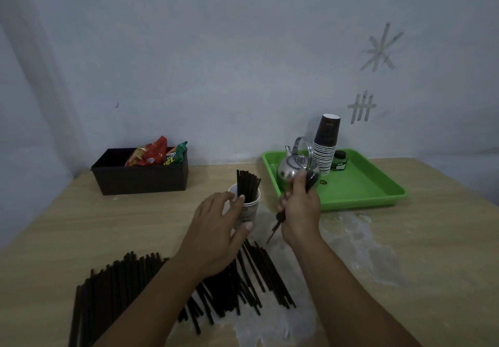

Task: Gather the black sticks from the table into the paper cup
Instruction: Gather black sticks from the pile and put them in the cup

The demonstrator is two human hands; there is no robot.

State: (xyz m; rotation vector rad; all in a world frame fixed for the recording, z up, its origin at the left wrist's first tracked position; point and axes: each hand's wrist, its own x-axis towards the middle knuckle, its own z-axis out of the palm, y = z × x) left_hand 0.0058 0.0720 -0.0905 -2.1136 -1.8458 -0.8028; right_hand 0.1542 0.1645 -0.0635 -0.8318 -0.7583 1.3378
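Note:
A white paper cup (pixel 249 210) stands upright at the table's middle with several black sticks (pixel 246 186) upright in it. My left hand (pixel 216 228) wraps around the cup's left side, thumb and fingers on its wall. Just right of the cup, my right hand (pixel 301 209) is closed around a small bundle of black sticks (pixel 275 228), held tilted, their lower ends pointing down at the table and upper ends poking out above the fingers. A large spread of black sticks (pixel 118 284) lies on the near table, partly hidden under my left forearm.
A green tray (pixel 364 187) at back right carries a steel kettle (pixel 294 168), a stack of dark paper cups (pixel 326 144) and a green bottle (pixel 339 161). A black box (pixel 140 176) with snack packets sits at back left. A whitish patch (pixel 359 238) marks the table on the right.

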